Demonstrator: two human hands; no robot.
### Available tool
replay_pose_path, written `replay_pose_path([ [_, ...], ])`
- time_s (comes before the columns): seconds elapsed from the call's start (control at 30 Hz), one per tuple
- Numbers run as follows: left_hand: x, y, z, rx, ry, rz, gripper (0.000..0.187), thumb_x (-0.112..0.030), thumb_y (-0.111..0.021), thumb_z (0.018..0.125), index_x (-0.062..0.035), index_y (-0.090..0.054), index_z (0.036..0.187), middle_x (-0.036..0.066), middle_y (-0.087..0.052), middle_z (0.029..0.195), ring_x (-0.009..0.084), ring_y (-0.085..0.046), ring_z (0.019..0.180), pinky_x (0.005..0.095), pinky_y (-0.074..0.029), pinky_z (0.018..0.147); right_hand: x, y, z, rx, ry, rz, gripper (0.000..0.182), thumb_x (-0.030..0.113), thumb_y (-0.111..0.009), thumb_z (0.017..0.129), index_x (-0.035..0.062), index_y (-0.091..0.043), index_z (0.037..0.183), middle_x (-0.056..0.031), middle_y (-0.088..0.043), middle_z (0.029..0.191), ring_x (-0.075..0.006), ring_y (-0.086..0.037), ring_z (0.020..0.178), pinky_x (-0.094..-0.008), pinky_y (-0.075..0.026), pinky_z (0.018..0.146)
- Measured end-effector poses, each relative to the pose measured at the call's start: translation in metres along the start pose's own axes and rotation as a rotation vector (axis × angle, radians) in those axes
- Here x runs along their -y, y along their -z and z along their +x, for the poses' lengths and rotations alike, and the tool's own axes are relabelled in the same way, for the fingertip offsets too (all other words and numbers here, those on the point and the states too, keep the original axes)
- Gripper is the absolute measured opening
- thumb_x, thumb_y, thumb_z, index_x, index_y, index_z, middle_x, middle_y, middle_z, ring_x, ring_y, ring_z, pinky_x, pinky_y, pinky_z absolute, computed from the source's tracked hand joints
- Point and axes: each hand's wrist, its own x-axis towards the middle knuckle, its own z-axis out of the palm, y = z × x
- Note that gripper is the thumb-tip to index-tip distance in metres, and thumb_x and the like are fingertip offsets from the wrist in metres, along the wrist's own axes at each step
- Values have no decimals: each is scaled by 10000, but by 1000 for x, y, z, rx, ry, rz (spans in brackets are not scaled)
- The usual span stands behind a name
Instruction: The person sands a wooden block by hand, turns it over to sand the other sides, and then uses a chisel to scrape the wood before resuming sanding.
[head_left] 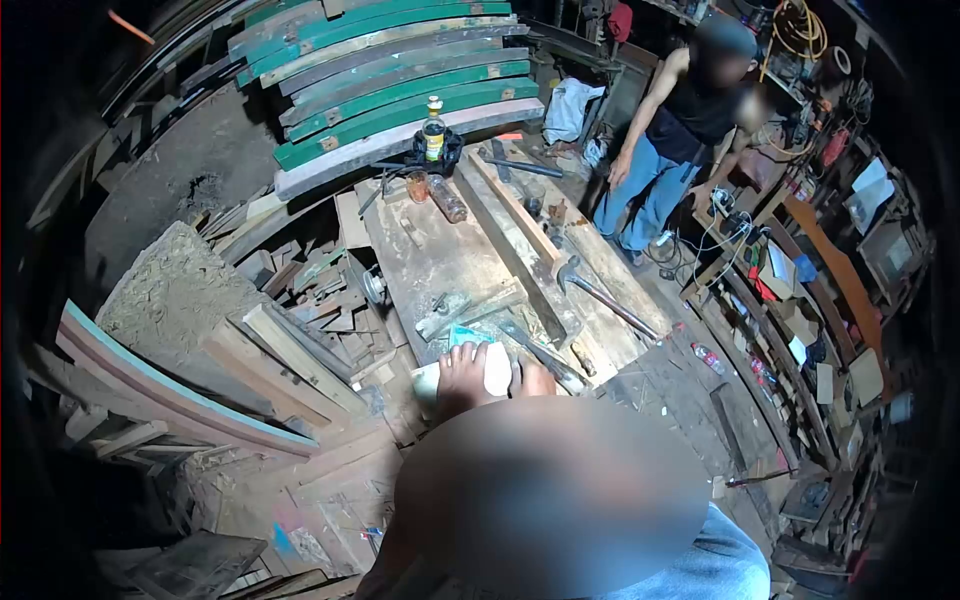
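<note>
At the near edge of the wooden workbench (455, 265), my left hand (463, 378) has its fingers bent over a pale thing. Between the hands shows a smooth white piece (497, 370), whose kind I cannot tell. My right hand (535, 379) is curled at the right side of that piece, its lower part hidden by a blurred patch. Just beyond the fingers lies a small blue-green packet (470, 336). A short wood offcut (470, 308) rests farther up, and a dark flat strip (540, 352) lies near my right hand.
A claw hammer (605, 302) lies at the bench's right, beside a long timber (510, 250). A bottle (433, 135) and jar (417, 186) stand toward the far end. Green-painted boards (400, 110) are stacked beyond. Another person (680, 130) stands at the back right. Scrap wood (300, 365) fills the left.
</note>
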Motion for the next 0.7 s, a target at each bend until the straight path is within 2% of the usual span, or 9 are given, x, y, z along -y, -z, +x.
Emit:
replay_pose_path([
  [0.1, 5, -2, 2, 3, 18, -20, 1106, -512, -929, 599, -59, -554, 1536, 146, -588, 1343, 346, -537, 1279, 514, -386, 1098, -4, -20, 14, -66, 59, 32, 244, 127, -627, 998, -39, -721, 1150, -335, -731, 889, -545, -720, 878, -632, -554, 824],
  [0.23, 2, 5, 1, 2, 42, -61, 1142, -555, -936, 591, -66, -549, 1546, 152, -584, 1349, 351, -536, 1288, 528, -388, 1102, 9, 22, -29, -27, 27, 107, 213, 161, -623, 1042, -8, -730, 1115, -352, -724, 887, -542, -730, 863, -628, -562, 776],
  [0.3, 0, 11, 3, 87, 61, -34, 1154, -555, -938, 581, -68, -544, 1550, 155, -577, 1363, 350, -523, 1315, 532, -387, 1114, 5, 26, -38, 1, 0, 81, 191, 159, -617, 1049, 3, -722, 1084, -344, -724, 881, -547, -724, 846, -639, -554, 768],
  [0.37, 1, 11, 2, 67, 51, -29, 1158, -552, -940, 576, -68, -543, 1550, 156, -576, 1365, 351, -517, 1325, 532, -389, 1118, 5, 20, -18, 35, 11, 38, 209, 159, -616, 1048, -17, -724, 1082, -348, -720, 889, -537, -728, 872, -646, -548, 789],
  [0.47, 2, 4, 0, 47, 49, -29, 1157, -542, -940, 571, -69, -543, 1549, 158, -575, 1365, 351, -510, 1335, 534, -392, 1122, -3, -16, 16, -66, 58, 21, 235, 149, -619, 1039, -49, -732, 1097, -356, -716, 904, -544, -721, 883, -640, -546, 798],
  [0.57, 4, 6, -1, 30, 39, -14, 1165, -579, -945, 584, -68, -541, 1550, 156, -571, 1359, 349, -513, 1328, 518, -399, 1110, 8, 2, -6, -11, 14, 36, 240, 146, -618, 1038, -45, -732, 1130, -350, -720, 905, -543, -722, 896, -631, -549, 806],
  [0.6, 0, 16, -1, 43, 44, -33, 1170, -593, -946, 588, -67, -540, 1551, 156, -570, 1359, 349, -514, 1326, 513, -401, 1106, -1, 7, -19, -61, 106, 51, 228, 148, -618, 1045, -20, -736, 1143, -336, -723, 884, -536, -728, 876, -628, -552, 790],
  [0.7, 5, 12, 3, 25, 28, -31, 1184, -638, -943, 598, -64, -540, 1551, 157, -576, 1338, 344, -523, 1310, 499, -404, 1089, 6, 31, -46, -9, 10, 118, 199, 133, -611, 1049, 22, -748, 1142, -319, -719, 841, -535, -723, 834, -629, -553, 761],
])
